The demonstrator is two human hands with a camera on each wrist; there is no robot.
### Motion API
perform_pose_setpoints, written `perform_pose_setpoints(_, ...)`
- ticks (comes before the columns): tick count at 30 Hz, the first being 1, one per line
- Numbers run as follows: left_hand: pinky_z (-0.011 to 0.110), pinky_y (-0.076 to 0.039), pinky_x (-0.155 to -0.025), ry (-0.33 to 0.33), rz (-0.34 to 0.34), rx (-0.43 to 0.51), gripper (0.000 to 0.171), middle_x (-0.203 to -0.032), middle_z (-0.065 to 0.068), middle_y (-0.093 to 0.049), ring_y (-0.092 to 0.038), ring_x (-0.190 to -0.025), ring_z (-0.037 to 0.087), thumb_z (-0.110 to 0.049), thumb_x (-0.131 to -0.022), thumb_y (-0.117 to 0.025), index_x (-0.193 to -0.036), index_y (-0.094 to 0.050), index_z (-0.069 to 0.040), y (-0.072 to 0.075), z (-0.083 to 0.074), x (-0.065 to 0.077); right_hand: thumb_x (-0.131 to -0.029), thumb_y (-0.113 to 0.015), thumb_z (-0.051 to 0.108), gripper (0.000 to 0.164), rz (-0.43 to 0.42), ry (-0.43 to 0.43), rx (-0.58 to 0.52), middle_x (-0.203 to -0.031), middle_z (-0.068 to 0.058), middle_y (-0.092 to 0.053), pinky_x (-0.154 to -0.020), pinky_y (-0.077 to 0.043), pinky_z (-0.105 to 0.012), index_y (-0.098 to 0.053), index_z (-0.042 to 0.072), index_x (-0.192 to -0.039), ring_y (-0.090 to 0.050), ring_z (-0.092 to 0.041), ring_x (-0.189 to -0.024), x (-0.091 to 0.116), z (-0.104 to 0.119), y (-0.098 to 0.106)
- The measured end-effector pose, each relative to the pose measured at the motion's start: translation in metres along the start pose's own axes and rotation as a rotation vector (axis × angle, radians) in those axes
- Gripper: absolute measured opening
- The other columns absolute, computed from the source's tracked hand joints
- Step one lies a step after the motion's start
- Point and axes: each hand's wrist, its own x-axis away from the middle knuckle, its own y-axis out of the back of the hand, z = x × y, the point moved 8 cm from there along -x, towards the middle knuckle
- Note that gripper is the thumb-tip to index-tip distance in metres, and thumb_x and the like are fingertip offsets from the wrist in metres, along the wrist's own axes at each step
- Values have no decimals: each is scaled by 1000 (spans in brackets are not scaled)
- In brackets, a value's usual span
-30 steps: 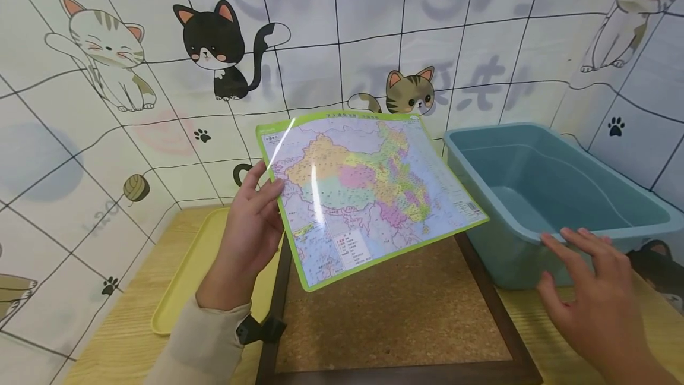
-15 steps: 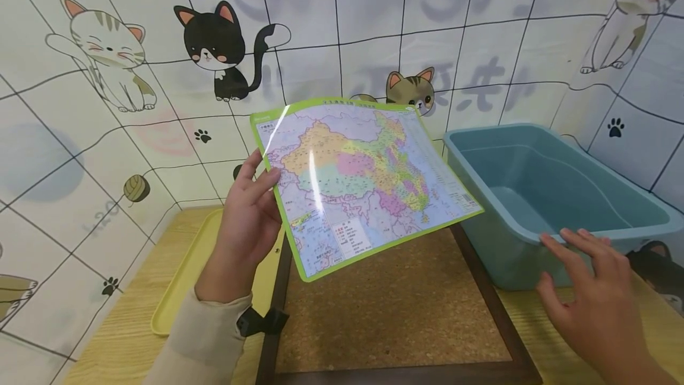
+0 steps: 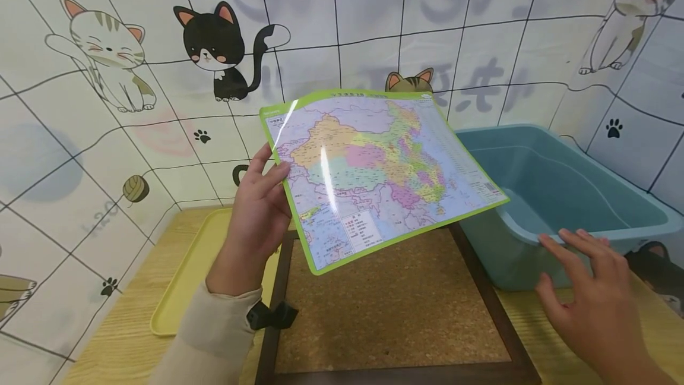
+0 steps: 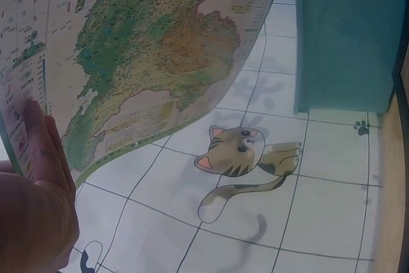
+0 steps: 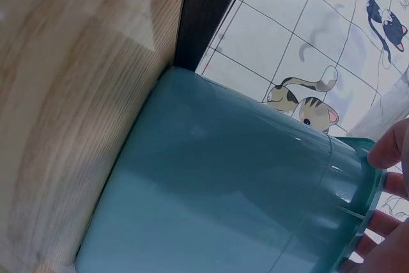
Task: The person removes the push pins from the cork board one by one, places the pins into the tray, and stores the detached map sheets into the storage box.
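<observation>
A glossy sheet map (image 3: 369, 165) with a lime-green border is tilted in the air at the middle of the head view. My left hand (image 3: 259, 212) pinches its left edge, thumb on the political-map side and fingers behind. On its back, the left wrist view shows a green-and-brown relief map (image 4: 160, 43). At the right, my right hand (image 3: 593, 296) rests its fingertips on the near rim of a blue-green plastic tub (image 3: 497, 254). In the right wrist view, the right thumb (image 5: 386, 148) lies by the rim.
Below the map, a cork board (image 3: 390, 319) with a dark wooden frame lies on the wooden table (image 3: 112, 337). A yellow tray (image 3: 184, 275) sits left of it, partly behind the left arm. A cat-patterned wall covering (image 3: 320, 28) stands behind.
My left hand has raised the map a little, then moved it to the right, so its right corner overlaps the tub. My right hand has stayed at the rim.
</observation>
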Motion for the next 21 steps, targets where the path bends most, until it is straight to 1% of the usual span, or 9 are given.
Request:
perform_pose_setpoints(8, 22, -57, -75, 39, 16, 15, 45, -136, 7, -55, -70, -98, 12, -5, -106, -39, -149, -31, -19, -10, 15, -9, -103, -31, 52, 67, 1, -5, 0, -128, -34, -50, -120, -21, -61, -62, -3, -126, -42, -56, -122, 0, 0, 0)
perform_pose_setpoints(15, 23, -57, -73, 66, 15, 7, 44, -135, 7, -56, -70, -96, 11, -6, -106, -41, -147, -31, -18, -12, 29, -15, -102, -32, 52, 66, -10, -6, -14, -129, -33, -50, -121, -21, -59, -62, -1, -128, -42, -54, -123, 0, 0, 0)
perform_pose_setpoints(21, 24, -57, -73, 81, 30, -2, 44, -135, 9, -55, -69, -95, 12, -7, -106, -42, -147, -31, -18, -16, 36, -19, -102, -32, 52, 66, -3, -6, -10, -129, -33, -50, -121, -20, -58, -61, -1, -128, -42, -54, -122, 0, 0, 0)
